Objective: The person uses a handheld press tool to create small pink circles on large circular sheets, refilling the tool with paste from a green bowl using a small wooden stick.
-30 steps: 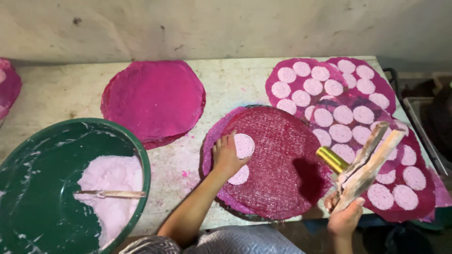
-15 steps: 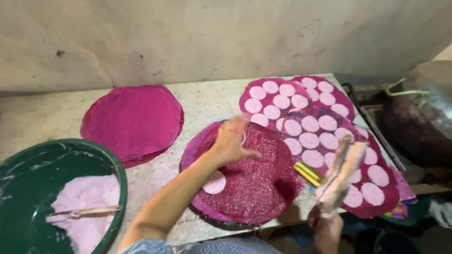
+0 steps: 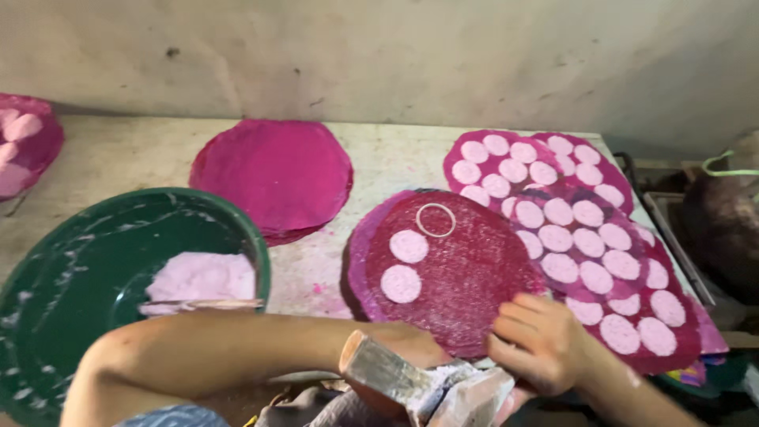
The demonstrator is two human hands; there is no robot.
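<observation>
A round dark-red mesh mat (image 3: 466, 277) lies on the table with two pale pink discs (image 3: 405, 265) and a thin ring (image 3: 436, 220) on it. My left arm crosses the bottom of the view, and my left hand (image 3: 411, 352) is mostly hidden behind a paste-smeared flat tool (image 3: 419, 383). My right hand (image 3: 545, 344) sits at the mat's near edge, fingers curled over the tool's wide end. A green basin (image 3: 47, 261) at the left holds pink paste (image 3: 202, 277) and a stick (image 3: 205, 304).
A plain magenta round sheet (image 3: 273, 174) lies behind the basin. Overlapping mats covered with several pink discs (image 3: 569, 229) fill the right side. A pink heap (image 3: 24, 142) is at the far left, and a dark container (image 3: 727, 229) stands past the table's right edge, with a wall behind.
My left hand has left the mat and come down to the tool at the near edge. The ring now lies farther back on the mat, with a second disc beside the first. The tool has dropped low.
</observation>
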